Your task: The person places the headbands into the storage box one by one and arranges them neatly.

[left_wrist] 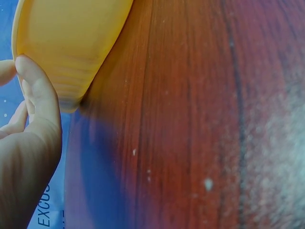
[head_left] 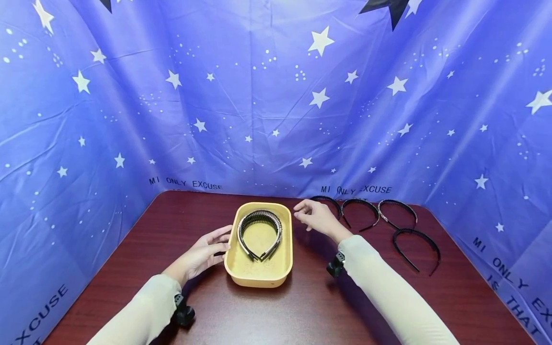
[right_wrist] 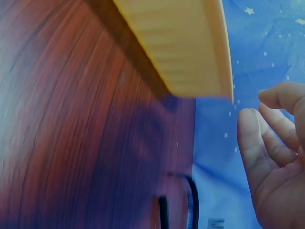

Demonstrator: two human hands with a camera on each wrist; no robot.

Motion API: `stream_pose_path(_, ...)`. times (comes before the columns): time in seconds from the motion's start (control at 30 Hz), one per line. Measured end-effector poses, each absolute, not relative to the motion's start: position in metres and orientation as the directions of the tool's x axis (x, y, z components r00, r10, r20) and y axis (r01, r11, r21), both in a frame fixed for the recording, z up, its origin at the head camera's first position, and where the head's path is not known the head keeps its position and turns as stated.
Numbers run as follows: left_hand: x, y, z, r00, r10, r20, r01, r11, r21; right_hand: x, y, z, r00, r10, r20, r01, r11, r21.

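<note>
A yellow plastic bin [head_left: 258,278] stands on the table with several black toothed headbands [head_left: 260,221] nested together inside, their ends toward me. Beside the bin's left wall is my left hand [head_left: 202,254], its fingers extended and the thumb and fingertips at the rim. In the left wrist view, the thumb [left_wrist: 35,76] meets the bin's edge. My right hand [head_left: 319,219] hovers off the bin's right far corner, fingers loosely bent and nothing in them. In the right wrist view, a gap separates its fingertips from the bin [right_wrist: 190,57].
Several more headbands lie on the right side of the table: one [head_left: 329,203] partly behind my right hand, another [head_left: 360,213] beside it, and one [head_left: 416,249] nearer me. A blue star-patterned cloth [head_left: 258,120] hangs around the dark red wooden table [head_left: 181,215].
</note>
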State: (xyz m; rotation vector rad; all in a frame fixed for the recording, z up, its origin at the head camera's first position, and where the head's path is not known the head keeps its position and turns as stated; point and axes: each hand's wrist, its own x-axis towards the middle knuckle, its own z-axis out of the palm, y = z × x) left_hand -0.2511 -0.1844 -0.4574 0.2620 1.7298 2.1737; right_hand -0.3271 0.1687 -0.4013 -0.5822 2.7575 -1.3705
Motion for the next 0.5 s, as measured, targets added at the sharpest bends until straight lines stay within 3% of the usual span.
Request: stream_pose_path(0.5,-0.251,-0.185,-0.458,-0.919,0.389,-0.064,-0.151,-0.197,0.969,-0.321,0.256,-0.401,-0.952,-0.251,0.177,-0.300,0.637,-0.710)
